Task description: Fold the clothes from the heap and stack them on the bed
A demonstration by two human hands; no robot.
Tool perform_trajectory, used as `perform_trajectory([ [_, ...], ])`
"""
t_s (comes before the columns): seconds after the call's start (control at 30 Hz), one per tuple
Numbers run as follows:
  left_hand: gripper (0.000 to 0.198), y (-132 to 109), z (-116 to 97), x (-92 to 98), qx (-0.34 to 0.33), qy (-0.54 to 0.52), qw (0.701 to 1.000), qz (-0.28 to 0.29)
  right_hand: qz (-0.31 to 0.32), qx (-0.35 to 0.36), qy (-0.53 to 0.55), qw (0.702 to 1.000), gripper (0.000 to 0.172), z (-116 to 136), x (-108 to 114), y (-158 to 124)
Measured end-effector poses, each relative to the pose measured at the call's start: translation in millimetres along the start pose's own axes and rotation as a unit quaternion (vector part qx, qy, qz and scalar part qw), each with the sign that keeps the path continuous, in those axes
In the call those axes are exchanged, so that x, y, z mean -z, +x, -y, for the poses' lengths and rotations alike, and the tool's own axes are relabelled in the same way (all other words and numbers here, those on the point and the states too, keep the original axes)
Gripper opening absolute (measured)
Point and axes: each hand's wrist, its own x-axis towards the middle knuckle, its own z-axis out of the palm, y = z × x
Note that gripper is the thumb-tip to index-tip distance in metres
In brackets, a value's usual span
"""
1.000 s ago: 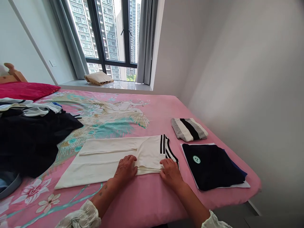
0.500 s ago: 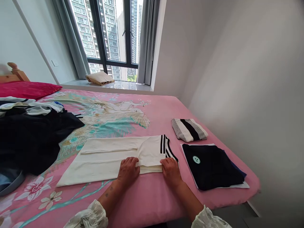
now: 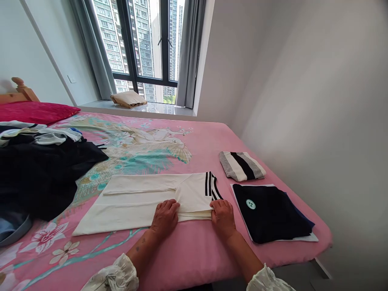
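Observation:
A cream-white shirt (image 3: 130,206) lies partly folded on the bed, its sides turned inward and black stripes showing at its right end. My left hand (image 3: 165,217) grips the near edge of a folded-over sleeve, fingers curled on the cloth. At the striped cuff, my right hand (image 3: 223,218) pinches the sleeve's near corner. Both hands stay low against the shirt; the fingertips are partly hidden.
A black folded garment (image 3: 269,214) with a round badge lies on other folded clothes at right. Behind it is a striped folded garment (image 3: 241,165). Loose dark clothes (image 3: 39,169) are heaped at left. The pink bed (image 3: 209,141) ends at the right wall.
My right hand has slid slightly to the right along the sleeve's edge, over the striped cuff. My left hand has barely moved and keeps its hold on the cloth.

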Motion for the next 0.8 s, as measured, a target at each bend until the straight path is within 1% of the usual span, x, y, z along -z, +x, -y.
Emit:
perform_trajectory([
  [0.07, 0.030, 0, 0, -1.3, 0.004, -0.004, 1.000, -0.013, -0.003, 0.001, 0.006, 1.000, 0.027, 1, 0, 0],
  [0.13, 0.028, 0, 0, -1.8, 0.016, -0.002, 1.000, -0.017, 0.000, 0.018, 0.018, 1.000, 0.031, 4, -1, 1],
  [0.2, 0.027, 2, -2, -1.5, 0.022, 0.004, 1.000, -0.008, 0.002, 0.021, 0.034, 0.999, 0.030, 5, -4, 4],
  [0.23, 0.028, 2, -3, -1.1, 0.022, 0.008, 1.000, -0.002, 0.002, 0.010, 0.041, 0.999, 0.027, 5, -5, 5],
  [0.33, 0.039, 5, -6, 0.3, 0.016, 0.020, 1.000, 0.014, 0.005, -0.033, 0.048, 0.998, 0.023, 2, -6, 8],
  [0.4, 0.043, 6, -9, 0.7, 0.016, 0.030, 0.999, 0.021, 0.008, -0.037, 0.045, 0.998, 0.024, 0, -6, 8],
  [0.57, 0.024, 13, -15, 0.3, 0.023, 0.046, 0.998, 0.028, 0.009, 0.007, 0.043, 0.999, 0.031, 0, -4, 6],
  [0.7, 0.024, 12, -13, 3.4, -0.003, 0.050, 0.998, 0.033, 0.006, 0.030, 0.024, 0.999, 0.031, -2, -3, 1],
  [0.8, 0.022, 3, -5, 12.2, -0.022, 0.050, 0.998, 0.035, 0.022, 0.042, 0.004, 0.999, 0.026, -9, 2, -4],
])
